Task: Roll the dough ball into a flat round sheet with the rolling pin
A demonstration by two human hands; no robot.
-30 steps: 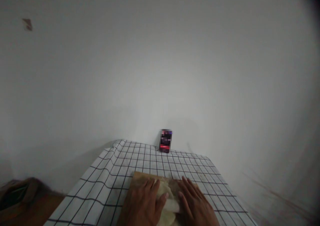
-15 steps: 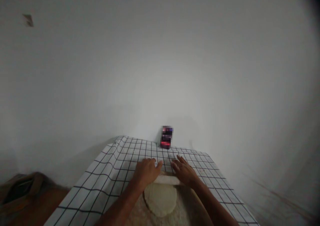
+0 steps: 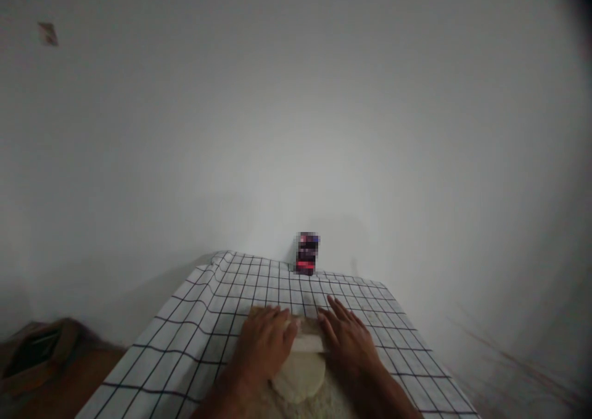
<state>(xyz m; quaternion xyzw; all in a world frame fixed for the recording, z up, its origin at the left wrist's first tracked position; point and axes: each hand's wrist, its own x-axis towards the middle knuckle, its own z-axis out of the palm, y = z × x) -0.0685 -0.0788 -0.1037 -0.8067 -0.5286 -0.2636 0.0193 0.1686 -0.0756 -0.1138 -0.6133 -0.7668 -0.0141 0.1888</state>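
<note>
A pale rolling pin [image 3: 308, 344] lies crosswise over the far part of a flat round of dough [image 3: 300, 379]. The dough rests on a board [image 3: 333, 400] dusted with flour. On the pin's left end lies my left hand [image 3: 266, 342], palm down, its fingers stretched forward and not wrapped round it. My right hand [image 3: 350, 339] rests over the right end in the same way, fingers spread and pointing away from me. Both ends of the pin are hidden under the hands, and my forearms cover the board's sides.
A white cloth with black checks [image 3: 185, 320] covers the table. At its far edge a small dark box-like thing [image 3: 306, 253], blurred out, stands against the white wall [image 3: 296, 129]. A brown wooden object [image 3: 41, 351] is low on the left.
Both hands have come back toward me, and the rolling pin has moved nearer with them, over more of the dough. The far edge of the board now shows.
</note>
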